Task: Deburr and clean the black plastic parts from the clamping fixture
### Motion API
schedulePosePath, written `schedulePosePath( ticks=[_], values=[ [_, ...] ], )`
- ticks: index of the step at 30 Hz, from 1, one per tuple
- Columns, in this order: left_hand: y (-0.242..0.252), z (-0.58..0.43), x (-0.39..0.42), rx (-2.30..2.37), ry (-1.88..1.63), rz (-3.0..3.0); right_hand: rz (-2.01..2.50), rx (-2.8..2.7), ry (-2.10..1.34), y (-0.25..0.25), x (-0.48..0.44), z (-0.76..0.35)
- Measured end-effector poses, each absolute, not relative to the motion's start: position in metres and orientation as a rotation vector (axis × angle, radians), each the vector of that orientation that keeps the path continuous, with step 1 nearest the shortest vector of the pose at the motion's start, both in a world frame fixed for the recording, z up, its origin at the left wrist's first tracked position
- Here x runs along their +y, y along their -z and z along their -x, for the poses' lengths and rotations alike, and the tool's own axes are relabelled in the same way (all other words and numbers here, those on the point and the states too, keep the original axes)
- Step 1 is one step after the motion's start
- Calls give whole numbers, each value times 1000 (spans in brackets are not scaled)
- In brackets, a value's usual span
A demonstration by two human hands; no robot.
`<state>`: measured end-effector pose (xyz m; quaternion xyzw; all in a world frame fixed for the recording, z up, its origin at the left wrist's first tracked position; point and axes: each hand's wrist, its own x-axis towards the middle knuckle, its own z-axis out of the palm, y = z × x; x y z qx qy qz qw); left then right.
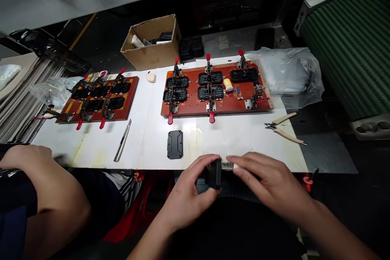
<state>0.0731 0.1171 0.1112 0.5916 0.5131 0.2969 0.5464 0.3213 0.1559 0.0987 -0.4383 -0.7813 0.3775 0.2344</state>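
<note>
My left hand [195, 191] grips a black plastic case [217, 174] between thumb and fingers, its narrow side turned up, just off the table's front edge. To the right of it, my right hand [265, 176] is closed in a pinch on a small whitish piece [235, 166], mostly covered by the fingers, so its kind does not show. A gap separates the right fingertips from the case. On the white table [152, 130], a flat black cover [174, 144] with chamfered corners lies to the left of my hands.
Two red-brown fixture boards [189, 107] [130, 101] carry black parts under red-handled toggle clamps. A utility knife [122, 140] lies left, cutting pliers [282, 126] right. Behind stand a cardboard box [146, 55] and stacked black parts [191, 46]. A co-worker's arm [51, 187] rests at left.
</note>
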Motion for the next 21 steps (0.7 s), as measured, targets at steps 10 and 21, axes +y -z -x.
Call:
schedulePosePath(
  ticks=[10, 21],
  values=[
    [-106, -84, 112, 1119, -705, -1403, 1375, -1828, -1601, -113, 162, -308],
    [-86, -99, 110, 1395, -784, -1512, 1525, -1637, -1508, -64, 147, -325]
  ],
)
